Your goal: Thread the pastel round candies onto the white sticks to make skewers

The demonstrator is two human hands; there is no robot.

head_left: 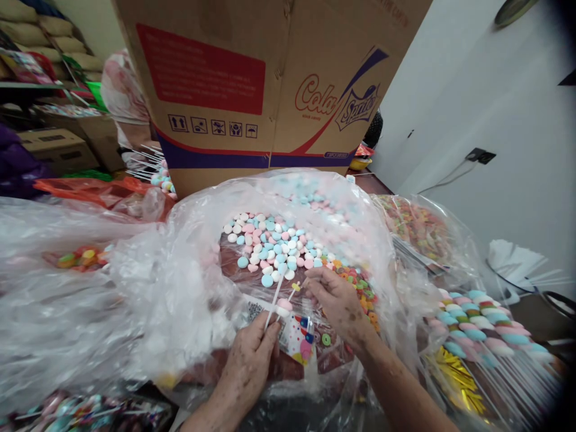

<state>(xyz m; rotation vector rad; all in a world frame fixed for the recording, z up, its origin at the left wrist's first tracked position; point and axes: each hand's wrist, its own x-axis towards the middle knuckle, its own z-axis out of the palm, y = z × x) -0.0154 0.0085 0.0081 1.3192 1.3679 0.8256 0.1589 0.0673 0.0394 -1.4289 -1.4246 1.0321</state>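
Note:
My left hand (249, 354) is closed round white sticks. One is a long bare stick (276, 294). Another skewer bears a pink and white marshmallow disc (284, 306), with a small yellow candy (296, 287) near its tip. Just right of that tip, the thumb and fingers of my right hand (335, 300) are pinched together; what lies between them is too small to make out. Beyond both hands spread loose pink, blue and white marshmallow discs (274, 243). Small coloured gummy rings (360, 285) lie beside and partly behind my right hand.
Clear plastic bags (148, 282) surround the work spot. A large cardboard box (216, 78) stands behind it. At right lie finished-looking marshmallow skewers (486, 324) and a bag of gummies (414, 222). A printed card (299, 339) lies below the hands. Wrapped sweets (85, 411) fill the lower left.

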